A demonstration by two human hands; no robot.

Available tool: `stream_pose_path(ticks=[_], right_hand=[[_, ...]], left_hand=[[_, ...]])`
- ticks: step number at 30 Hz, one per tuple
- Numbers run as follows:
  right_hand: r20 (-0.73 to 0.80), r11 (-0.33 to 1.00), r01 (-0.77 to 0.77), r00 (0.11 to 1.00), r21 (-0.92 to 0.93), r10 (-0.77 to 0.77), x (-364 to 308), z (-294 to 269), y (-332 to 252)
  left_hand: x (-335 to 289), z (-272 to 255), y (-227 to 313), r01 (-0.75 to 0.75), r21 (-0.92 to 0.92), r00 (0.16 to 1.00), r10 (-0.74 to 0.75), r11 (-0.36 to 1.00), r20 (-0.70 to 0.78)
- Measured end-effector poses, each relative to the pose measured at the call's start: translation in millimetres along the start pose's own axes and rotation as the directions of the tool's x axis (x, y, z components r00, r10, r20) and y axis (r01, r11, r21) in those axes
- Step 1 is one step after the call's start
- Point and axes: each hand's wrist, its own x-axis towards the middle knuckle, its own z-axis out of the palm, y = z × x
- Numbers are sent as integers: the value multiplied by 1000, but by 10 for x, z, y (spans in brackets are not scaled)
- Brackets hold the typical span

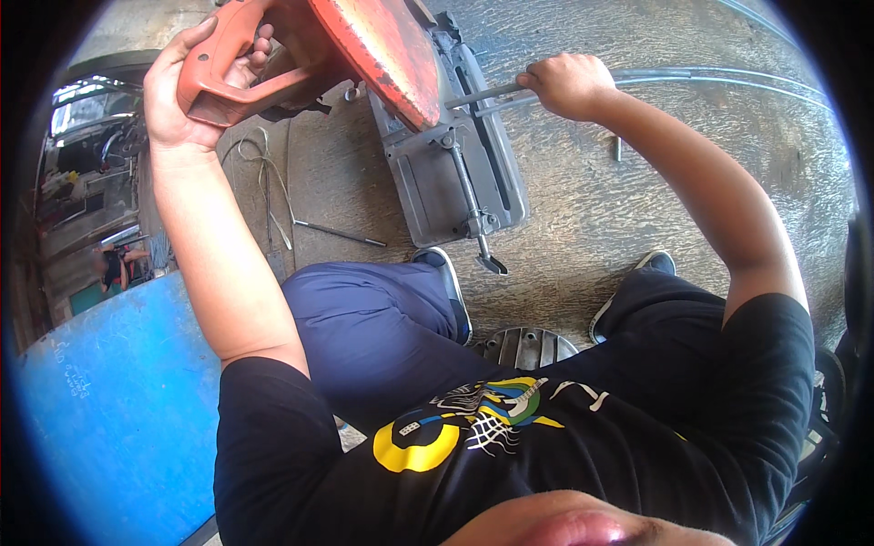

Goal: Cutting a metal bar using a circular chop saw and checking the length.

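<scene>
An orange, worn chop saw (387, 55) stands at the top middle on a grey metal base (437, 200) with a screw clamp (467, 196). My left hand (167, 105) is wrapped round its orange D-shaped handle (214, 68). On the right, my right hand (574, 86) is closed on a thin metal rod (496, 94), which runs left into the saw beside the guard. A second rod lies alongside it, and long rods (710, 73) stretch off to the right. The guard hides the blade and the point where the rods meet it.
A short metal bar (341, 234) and a looped cord (264, 168) lie on the floor left of the base. One small offcut (618, 148) lies below my right wrist. A blue surface (118, 409) fills the lower left. A ribbed metal piece (528, 346) sits between my feet.
</scene>
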Motion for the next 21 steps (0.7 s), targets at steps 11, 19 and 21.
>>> stream_pose_path(ticks=[11, 19, 21], right_hand=[[-16, 1000, 15, 1000, 18, -14, 48, 32, 35], [83, 999, 50, 995, 13, -51, 93, -12, 87], [109, 984, 90, 988, 155, -108, 159, 94, 289]], left_hand=[[12, -45, 0, 34, -48, 999, -34, 998, 0], [17, -72, 0, 12, -14, 1000, -12, 1000, 14], [27, -69, -11, 26, -32, 998, -24, 999, 60]])
